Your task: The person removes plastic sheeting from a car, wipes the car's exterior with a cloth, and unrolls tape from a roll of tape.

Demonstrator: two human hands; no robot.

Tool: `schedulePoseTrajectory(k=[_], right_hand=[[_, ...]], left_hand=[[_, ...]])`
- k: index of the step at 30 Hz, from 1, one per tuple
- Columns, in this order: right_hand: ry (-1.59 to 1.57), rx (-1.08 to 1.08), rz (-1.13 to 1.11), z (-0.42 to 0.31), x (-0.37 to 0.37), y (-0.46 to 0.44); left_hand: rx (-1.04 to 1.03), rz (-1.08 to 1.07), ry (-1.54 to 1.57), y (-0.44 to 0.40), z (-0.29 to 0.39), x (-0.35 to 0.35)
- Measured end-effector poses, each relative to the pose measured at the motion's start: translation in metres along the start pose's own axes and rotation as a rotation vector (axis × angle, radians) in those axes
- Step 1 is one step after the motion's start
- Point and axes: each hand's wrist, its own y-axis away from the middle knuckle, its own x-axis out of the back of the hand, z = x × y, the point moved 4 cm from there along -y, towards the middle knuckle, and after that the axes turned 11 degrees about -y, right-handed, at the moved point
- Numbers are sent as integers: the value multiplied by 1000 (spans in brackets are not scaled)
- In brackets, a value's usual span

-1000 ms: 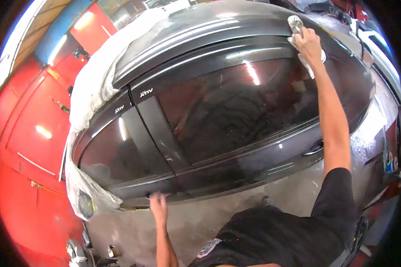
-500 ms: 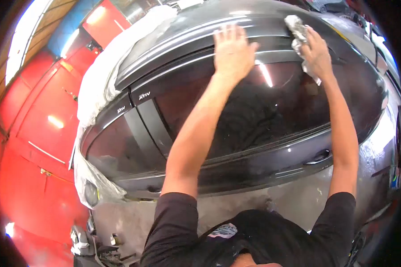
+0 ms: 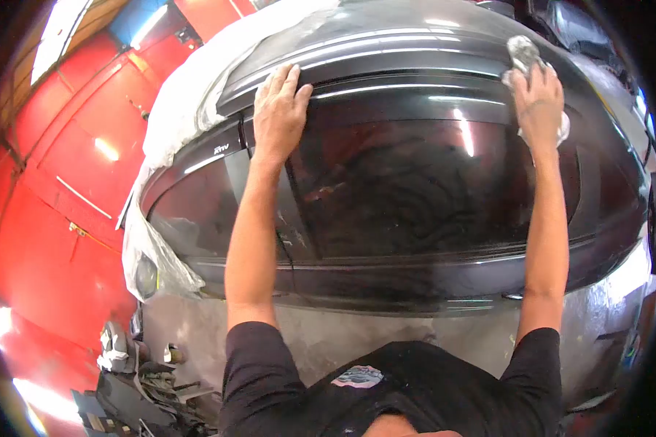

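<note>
- The left hand lies palm down at the upper left, fingers slightly spread and thumb out; it has slid leftward along the dark car from the upper middle.
- The right hand, at the upper right, has its fingers curled round a crumpled pale cloth; how firmly it grips, I cannot tell.
- That cloth remains by the roof edge, bunched above the fingers, with another part showing beside the wrist.
- So the hands are now farther apart, only the right one with cloth at the bodywork.
- Between the forearms, the dark side window fills the middle, marked with smeary streaks.
- The left hand and forearm now hide one "ATIV" mark; the other shows just left of them.
- Farther out, plastic sheeting drapes the car's end at the upper left, beside the red wall.
</note>
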Motion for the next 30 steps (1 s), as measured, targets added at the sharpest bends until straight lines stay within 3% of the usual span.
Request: schedulePoseTrajectory(k=[2, 4, 5, 6, 8, 9, 10, 11, 14, 16, 18, 19, 21, 22, 23, 25, 29, 30], right_hand=[[-136, -16, 77, -50, -4, -23], [-481, -50, 278, -133, 6, -55], [-545, -85, 118, -185, 27, -71], [-734, -143, 237, -232, 17, -78], [-873, 43, 159, -314, 28, -83], [-1003, 117, 262, -332, 39, -82], [-1016, 131, 316, -334, 44, -78], [-1042, 150, 372, -330, 46, -72], [-859, 192, 190, -244, 50, -37], [-736, 44, 142, -147, 42, 10], [-387, -138, 61, -54, 42, 73], [-188, -288, 19, -3, 21, 112], [114, -156, 84, 47, 34, 150], [186, -202, 31, 50, 28, 163], [260, -245, -27, 53, 23, 175], [-84, -687, 292, 10, 1, 159], [-543, -430, 266, -239, 46, 63], [-466, -456, 23, -288, 35, 60]], left_hand=[[12, -61, 197, 8, -16, 9], [271, -40, 726, 7, -36, 18], [408, -5, 1022, 6, -40, 23], [299, 136, 667, 9, -50, 25], [628, 308, 1056, 16, -51, 17], [603, 253, 673, 23, -55, 27], [600, 289, 675, 35, -58, 32], [549, 352, 744, 54, -60, 36], [300, 314, 4, 140, -76, 84], [484, 252, 145, 225, -112, 93], [704, 222, 63, 349, -165, 101], [734, 153, -146, 427, -195, 107], [1115, 81, -76, 536, -190, 133], [1298, 54, -74, 582, -184, 150], [1288, 83, -86, 623, -183, 151], [1320, 121, -83, 655, -163, 171], [1247, 135, 74, 578, -167, 153], [1212, 135, 120, 545, -166, 144]])
